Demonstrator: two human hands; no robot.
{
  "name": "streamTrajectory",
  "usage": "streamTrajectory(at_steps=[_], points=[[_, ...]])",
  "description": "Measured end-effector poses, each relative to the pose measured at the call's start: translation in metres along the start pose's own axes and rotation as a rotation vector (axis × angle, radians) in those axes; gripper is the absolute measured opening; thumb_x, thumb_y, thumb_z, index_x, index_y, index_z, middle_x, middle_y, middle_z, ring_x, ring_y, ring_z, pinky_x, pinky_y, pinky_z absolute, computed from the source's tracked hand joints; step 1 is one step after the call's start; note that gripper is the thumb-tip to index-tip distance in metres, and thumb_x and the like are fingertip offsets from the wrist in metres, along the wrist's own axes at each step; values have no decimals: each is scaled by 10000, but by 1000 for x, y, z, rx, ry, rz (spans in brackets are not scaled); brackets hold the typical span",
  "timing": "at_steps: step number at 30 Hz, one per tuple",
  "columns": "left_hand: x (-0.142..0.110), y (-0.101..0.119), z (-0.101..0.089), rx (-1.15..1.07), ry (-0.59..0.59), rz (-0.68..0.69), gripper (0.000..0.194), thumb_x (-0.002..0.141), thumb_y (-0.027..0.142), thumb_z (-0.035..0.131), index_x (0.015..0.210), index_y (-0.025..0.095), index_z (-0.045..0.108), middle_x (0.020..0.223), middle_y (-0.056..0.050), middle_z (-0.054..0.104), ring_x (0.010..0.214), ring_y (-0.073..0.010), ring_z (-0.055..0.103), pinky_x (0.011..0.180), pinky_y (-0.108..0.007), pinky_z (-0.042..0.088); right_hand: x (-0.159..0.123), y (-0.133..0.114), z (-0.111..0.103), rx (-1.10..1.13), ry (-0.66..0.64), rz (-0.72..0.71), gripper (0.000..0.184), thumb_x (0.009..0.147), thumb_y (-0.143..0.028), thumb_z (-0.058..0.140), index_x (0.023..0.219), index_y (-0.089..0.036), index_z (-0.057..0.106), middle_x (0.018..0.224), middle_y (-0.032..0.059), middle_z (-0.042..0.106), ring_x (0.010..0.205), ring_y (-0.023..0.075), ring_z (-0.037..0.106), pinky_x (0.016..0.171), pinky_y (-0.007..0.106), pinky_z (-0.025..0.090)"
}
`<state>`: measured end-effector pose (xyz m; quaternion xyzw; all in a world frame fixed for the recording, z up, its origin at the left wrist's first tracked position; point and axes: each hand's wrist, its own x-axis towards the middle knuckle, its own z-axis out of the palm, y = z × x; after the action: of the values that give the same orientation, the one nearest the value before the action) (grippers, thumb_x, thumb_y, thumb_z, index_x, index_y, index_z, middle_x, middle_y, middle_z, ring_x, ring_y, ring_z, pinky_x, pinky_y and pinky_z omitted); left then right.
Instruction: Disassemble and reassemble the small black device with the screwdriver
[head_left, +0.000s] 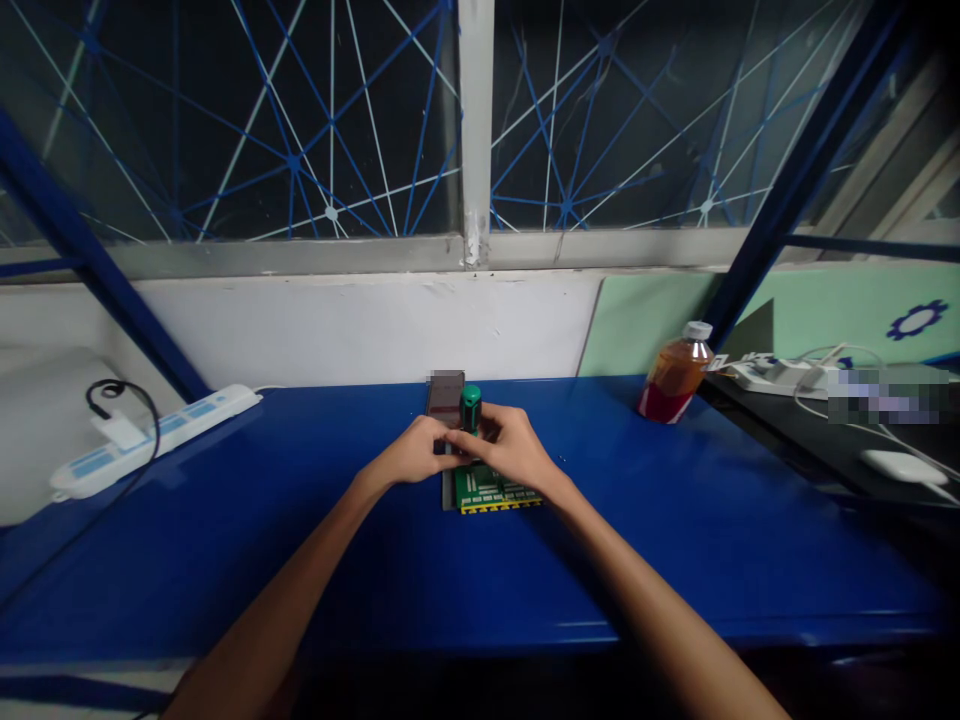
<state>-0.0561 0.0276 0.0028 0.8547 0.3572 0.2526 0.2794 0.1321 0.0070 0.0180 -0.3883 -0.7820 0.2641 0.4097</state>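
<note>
A screwdriver [471, 408] with a green and black handle stands upright over a green circuit board [491, 488]. My right hand [516, 445] is closed round the lower part of its handle, thumb across the front. Close against it, my left hand [420, 450] has its fingers pressed together low beside the screwdriver; what they pinch, if anything, is hidden. The board has rows of white parts and a yellow-marked front edge, and lies on a grey piece showing at its left. Both hands cover the board's far part and the screwdriver's tip.
A dark phone-like slab [445, 392] lies just behind the hands on the blue table [360, 590]. Tiny bits [562, 458] lie right of the board. A drink bottle [677, 375] stands at the back right. A white power strip [165, 435] with a black cable lies left.
</note>
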Motion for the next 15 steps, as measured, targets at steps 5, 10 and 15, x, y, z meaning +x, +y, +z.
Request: streamTrajectory(at_steps=[5, 10, 15], points=[[0, 3, 1, 4, 27, -34, 192, 758, 312, 696, 821, 131, 715, 842, -41, 730, 821, -207, 654, 719, -267, 470, 0, 0, 0, 11, 0, 14, 337, 818, -492, 608, 756, -162, 641, 623, -4, 570, 571, 121, 465, 503, 256, 299], [0, 3, 2, -52, -12, -26, 225, 764, 254, 670, 948, 130, 707, 920, -53, 728, 872, -217, 658, 773, -287, 479, -1, 0, 1, 14, -6, 9, 375, 838, -525, 581, 757, -164, 645, 623, -5, 575, 568, 119, 463, 508, 257, 312], [0, 0, 3, -55, -40, -33, 172, 781, 239, 640, 888, 135, 724, 888, -59, 738, 868, -215, 660, 774, -292, 483, 0, 2, 1, 27, -4, 5, 345, 861, -499, 564, 800, -172, 655, 663, 12, 620, 583, 132, 504, 526, 270, 340]])
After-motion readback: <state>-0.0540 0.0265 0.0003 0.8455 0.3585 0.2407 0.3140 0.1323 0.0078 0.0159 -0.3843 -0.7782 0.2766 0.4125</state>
